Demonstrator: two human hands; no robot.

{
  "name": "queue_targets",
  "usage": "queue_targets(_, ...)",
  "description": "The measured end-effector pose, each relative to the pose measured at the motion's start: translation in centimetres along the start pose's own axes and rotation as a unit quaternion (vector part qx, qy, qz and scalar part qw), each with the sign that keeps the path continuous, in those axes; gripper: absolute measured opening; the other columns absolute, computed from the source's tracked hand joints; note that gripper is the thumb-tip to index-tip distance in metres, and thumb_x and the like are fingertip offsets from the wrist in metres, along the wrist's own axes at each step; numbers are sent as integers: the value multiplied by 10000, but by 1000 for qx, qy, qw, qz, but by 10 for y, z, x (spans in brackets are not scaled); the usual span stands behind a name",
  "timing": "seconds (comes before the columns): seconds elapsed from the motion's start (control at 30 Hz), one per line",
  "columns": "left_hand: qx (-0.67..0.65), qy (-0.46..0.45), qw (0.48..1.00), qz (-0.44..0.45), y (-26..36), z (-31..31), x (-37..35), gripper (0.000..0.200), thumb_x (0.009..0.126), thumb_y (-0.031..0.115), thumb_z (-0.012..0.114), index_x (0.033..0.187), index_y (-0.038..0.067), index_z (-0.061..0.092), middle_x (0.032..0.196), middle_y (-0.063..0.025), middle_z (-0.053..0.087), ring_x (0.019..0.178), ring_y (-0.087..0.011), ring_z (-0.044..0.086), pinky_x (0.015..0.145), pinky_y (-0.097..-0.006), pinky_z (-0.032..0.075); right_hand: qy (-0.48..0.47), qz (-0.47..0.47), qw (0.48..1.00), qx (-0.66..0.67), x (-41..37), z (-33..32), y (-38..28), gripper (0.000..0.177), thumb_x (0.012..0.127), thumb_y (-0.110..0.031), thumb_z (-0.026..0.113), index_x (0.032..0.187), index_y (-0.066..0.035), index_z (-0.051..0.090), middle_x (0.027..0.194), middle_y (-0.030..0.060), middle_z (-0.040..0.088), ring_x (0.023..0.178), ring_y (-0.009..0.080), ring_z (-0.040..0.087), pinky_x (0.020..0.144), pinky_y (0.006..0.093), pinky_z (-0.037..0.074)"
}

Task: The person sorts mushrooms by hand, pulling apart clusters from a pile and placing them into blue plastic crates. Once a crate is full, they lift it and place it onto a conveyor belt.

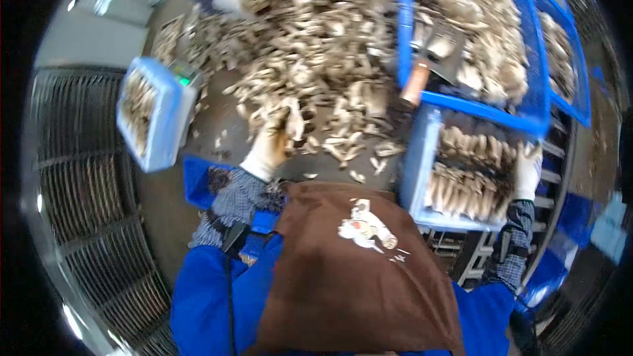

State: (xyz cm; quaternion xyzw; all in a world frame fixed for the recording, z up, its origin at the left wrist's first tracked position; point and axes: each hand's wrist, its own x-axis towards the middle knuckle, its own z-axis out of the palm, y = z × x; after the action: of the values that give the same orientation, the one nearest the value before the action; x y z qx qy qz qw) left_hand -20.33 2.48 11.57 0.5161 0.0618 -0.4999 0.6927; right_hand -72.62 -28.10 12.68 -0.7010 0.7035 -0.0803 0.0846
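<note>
My left hand [269, 151], in a white glove, closes around a few mushrooms [293, 118] at the near edge of a large loose heap [310, 53]. To the right, a light blue crate [415, 165] holds mushrooms in two neat rows [465, 191], stems side by side. My right hand [528, 170], also gloved, grips this crate at its right rim; part of its fingers is hard to make out. Beyond that crate, a tool with a wooden handle [415, 84] and a broad dark metal head rests at the corner of a blue crate [484, 111] full of mushrooms.
Another light blue crate [173, 115] with mushrooms stands at the left, beside a green-lit display [184, 81]. A co-worker's gloved hands [234, 3] are at the heap's far side. A blue tray [196, 181] lies under my left forearm. Dark racks [92, 184] line the left.
</note>
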Motion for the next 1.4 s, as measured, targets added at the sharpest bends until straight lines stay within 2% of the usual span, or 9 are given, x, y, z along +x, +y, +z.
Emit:
queue_targets(0.33,-206,135,969,27,-21,-245,-25,207,947,101,565,1147,65,602,797,-56,639,662,-225,631,623,-353,554,116,-30,985,127,1,-9,-1,559,977,-316,607,1351,86,500,1400,234,522,1261,327,516,1073,392,387)
queue_targets(0.43,40,309,950,2,-11,-320,-68,68,947,179,579,920,122,554,677,-24,562,538,-195,546,432,-345,417,212,-159,920,290,-45,-24,-92,323,992,-128,560,1265,44,586,1219,165,642,1093,266,605,991,369,456)
queue_targets(0.53,156,443,883,-18,-21,-408,-80,168,927,167,616,1077,94,618,646,-2,536,510,-156,509,407,-312,372,38,-395,897,194,-121,-16,-199,309,903,9,545,1202,2,623,1144,158,667,1076,267,620,927,401,495)
queue_targets(0.6,206,451,868,-20,-25,-462,-78,175,931,165,621,1074,65,614,650,-1,532,502,-150,494,410,-313,362,-203,-274,905,256,-164,24,-244,373,885,-46,634,1253,3,595,1198,178,641,1171,282,587,1018,376,448)
queue_targets(0.8,319,412,853,-33,-34,-542,-47,140,942,226,661,947,93,615,625,12,558,484,-111,485,428,-303,351,-161,10,973,166,-151,155,-312,817,826,-481,716,1298,143,478,1283,323,546,1212,405,531,1070,421,394)
queue_targets(0.87,307,400,864,1,-47,-572,-34,172,940,222,663,1008,72,615,701,-6,597,514,-108,498,441,-300,378,-52,-56,978,194,-138,188,-322,832,815,-399,745,1344,149,410,1366,320,490,1264,401,485,1086,404,369)
queue_targets(1.1,254,352,899,-62,11,-490,-44,711,891,230,713,1501,135,361,686,25,517,520,-88,454,394,-266,295,-149,-31,923,354,-128,173,-333,622,829,-216,754,1300,104,503,1248,196,600,1124,264,583,965,340,459)
queue_targets(1.33,332,390,851,-116,47,-432,-41,695,910,200,637,1524,146,316,655,15,477,519,-106,447,420,-258,337,-137,-87,869,467,-161,160,-342,486,881,-64,705,1308,32,493,1149,105,610,1053,184,589,933,310,477)
queue_targets(1.4,204,243,946,-73,35,-455,-33,705,876,58,565,1520,164,299,783,-21,533,633,-144,535,541,-314,465,-149,-123,853,486,-164,163,-348,423,887,-48,688,1263,29,511,1098,91,608,1029,179,588,914,300,478)
